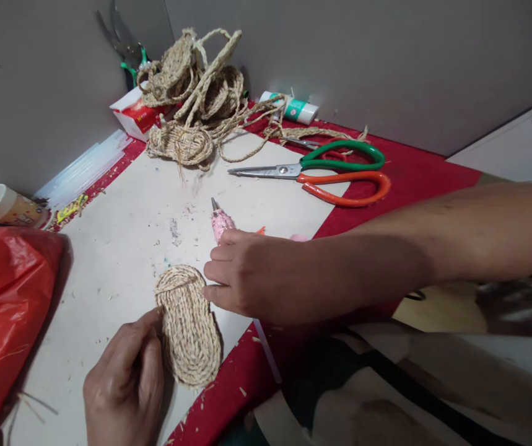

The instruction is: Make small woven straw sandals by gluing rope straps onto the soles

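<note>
A braided straw sole (190, 334), long and rounded at both ends, lies on the white board. At its left edge, my left hand (124, 371) is closed, with thumb and forefinger pinching the rim near the narrower part. My right hand (247, 272) is wrapped over the body of a pink hot glue gun (222, 224), its fingertips close to the sole's upper right edge. The gun's metal nozzle points away from me. A clear glue stick (268, 350) pokes out below the hand, in line with the gun. My hand hides most of the gun's body.
Scissors (288, 171) with green and orange handles lie beyond my right hand. Coiled straw braid (200, 93) is heaped at the back, beside a white tube (293, 108). Clear glue sticks (87, 167), a paper cup (8, 205) and a red plastic bag (10, 297) are at left.
</note>
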The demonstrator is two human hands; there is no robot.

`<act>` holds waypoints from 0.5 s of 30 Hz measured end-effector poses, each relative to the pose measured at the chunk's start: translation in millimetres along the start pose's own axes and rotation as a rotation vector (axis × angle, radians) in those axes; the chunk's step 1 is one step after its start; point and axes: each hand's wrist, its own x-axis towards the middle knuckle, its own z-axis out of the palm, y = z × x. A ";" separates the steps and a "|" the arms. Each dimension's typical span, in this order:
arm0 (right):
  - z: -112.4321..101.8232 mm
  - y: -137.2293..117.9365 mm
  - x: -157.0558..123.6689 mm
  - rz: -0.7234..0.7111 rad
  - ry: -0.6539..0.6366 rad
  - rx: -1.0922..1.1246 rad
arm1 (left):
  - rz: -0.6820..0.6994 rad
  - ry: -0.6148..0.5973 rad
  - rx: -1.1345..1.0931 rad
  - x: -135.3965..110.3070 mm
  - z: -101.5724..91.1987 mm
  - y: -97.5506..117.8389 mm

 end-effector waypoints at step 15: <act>2.1 -0.9 -5.5 -0.083 0.058 0.031 | -0.011 0.046 -0.008 2.5 -0.3 14.8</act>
